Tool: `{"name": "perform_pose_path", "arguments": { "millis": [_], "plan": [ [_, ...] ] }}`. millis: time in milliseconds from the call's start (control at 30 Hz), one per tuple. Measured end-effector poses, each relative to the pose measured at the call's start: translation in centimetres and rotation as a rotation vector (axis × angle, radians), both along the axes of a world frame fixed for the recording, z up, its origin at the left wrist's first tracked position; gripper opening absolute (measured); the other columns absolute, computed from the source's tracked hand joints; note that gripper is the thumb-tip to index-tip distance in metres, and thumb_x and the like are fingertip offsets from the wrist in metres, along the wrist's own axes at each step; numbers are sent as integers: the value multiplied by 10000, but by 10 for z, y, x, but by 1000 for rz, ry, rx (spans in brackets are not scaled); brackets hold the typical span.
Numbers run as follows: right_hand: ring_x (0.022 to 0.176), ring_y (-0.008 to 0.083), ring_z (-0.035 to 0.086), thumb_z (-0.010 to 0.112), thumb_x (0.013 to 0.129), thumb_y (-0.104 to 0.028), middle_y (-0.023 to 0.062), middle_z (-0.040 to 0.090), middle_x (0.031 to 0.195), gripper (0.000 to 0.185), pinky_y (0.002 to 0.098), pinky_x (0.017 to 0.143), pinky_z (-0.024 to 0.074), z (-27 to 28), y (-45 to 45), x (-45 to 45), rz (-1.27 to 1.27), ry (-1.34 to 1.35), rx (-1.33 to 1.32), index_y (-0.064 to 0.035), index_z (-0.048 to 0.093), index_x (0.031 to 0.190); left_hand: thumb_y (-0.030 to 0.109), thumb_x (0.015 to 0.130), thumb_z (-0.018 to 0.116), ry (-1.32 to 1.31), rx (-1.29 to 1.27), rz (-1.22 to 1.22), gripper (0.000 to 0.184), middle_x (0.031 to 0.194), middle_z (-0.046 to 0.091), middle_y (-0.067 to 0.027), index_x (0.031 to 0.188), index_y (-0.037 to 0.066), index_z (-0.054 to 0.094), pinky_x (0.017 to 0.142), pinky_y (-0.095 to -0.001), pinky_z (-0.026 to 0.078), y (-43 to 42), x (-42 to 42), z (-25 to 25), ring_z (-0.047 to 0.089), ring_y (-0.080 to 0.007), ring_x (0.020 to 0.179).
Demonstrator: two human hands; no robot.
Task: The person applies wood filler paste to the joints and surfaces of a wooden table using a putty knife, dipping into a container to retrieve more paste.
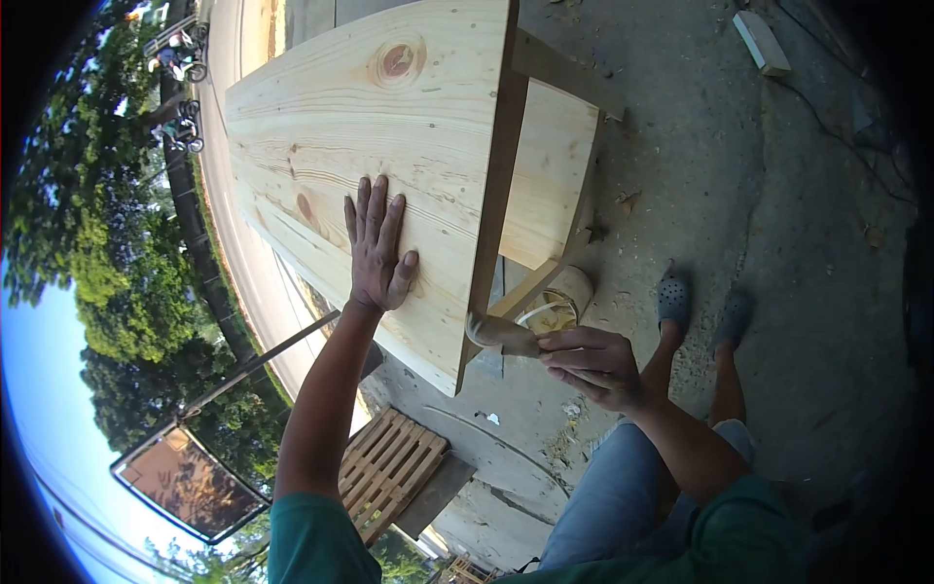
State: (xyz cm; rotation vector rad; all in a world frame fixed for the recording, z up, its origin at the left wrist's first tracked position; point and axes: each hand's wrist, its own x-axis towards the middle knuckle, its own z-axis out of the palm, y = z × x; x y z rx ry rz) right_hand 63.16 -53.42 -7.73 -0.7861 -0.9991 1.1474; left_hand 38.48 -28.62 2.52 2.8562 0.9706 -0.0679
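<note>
My left hand point(377, 248) lies flat with spread fingers on the top of a pale wooden board point(418, 146), which has a dark knot near its far end. In my right hand point(593, 365) is a tool point(506, 336) with a rounded, greyish end, which meets the near edge of the board. The fingers of that hand are wrapped round its other end. Below the board, wooden legs and a lower panel point(550, 165) show. What the tool is, I cannot make out.
A bucket point(569, 292) stands under the board's edge. A wood block point(762, 44) and a dark cable lie on the concrete. Slatted pallet point(394, 462) at the lower middle; a framed sign point(190, 477) on a pole, a road and motorcycles point(180, 58) to the left.
</note>
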Motion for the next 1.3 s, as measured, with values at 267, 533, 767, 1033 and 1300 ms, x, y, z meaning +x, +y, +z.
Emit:
{"name": "perform_pose_path", "arguments": {
  "millis": [267, 533, 767, 1033, 1300],
  "plan": [
    [889, 115, 689, 713, 935, -166, 30, 744, 995, 181, 254, 804, 540, 9, 160, 131, -448, -115, -102, -47, 744, 1068, 540, 978, 350, -10, -10, 28, 721, 1629, 237, -205, 1523, 69, 382, 1195, -611, 30, -1, 2, 3, 132, -430, 1522],
    [939, 180, 637, 767, 754, -74, 31, 655, 1023, 262, 323, 784, 523, 85, 161, 89, -442, -877, 285, -99, 729, 1011, 478, 982, 374, -6, -6, 76, 655, 1633, 263, -147, 1528, 115, 394, 1206, -587, 33, -2, 3, 8, 155, -380, 1527],
    [894, 228, 569, 622, 824, -184, 65, 537, 899, 94, 381, 761, 478, 127, -15, -73, 418, -796, 451, -99, 634, 861, 442, 1002, 358, -27, 4, 74, 602, 1632, 276, -117, 1532, 158, 399, 1204, -595, 43, -4, -1, 6, 165, -368, 1524],
    [957, 244, 654, 729, 776, -121, 66, 643, 1034, 163, 404, 771, 527, 69, 27, -36, 474, -168, 313, -132, 676, 930, 467, 991, 373, -49, 14, 61, 624, 1623, 291, -122, 1534, 160, 398, 1200, -605, 40, -2, -3, 3, 180, -387, 1514],
    [1084, 280, 616, 586, 980, -102, 190, 557, 1189, 187, 380, 858, 585, 22, 82, 60, -456, -387, 177, -35, 603, 1154, 498, 1012, 316, 97, 5, 86, 683, 1641, 207, -192, 1554, 83, 324, 1188, -626, 68, -4, 3, 11, 134, -419, 1523]
  ]
}}
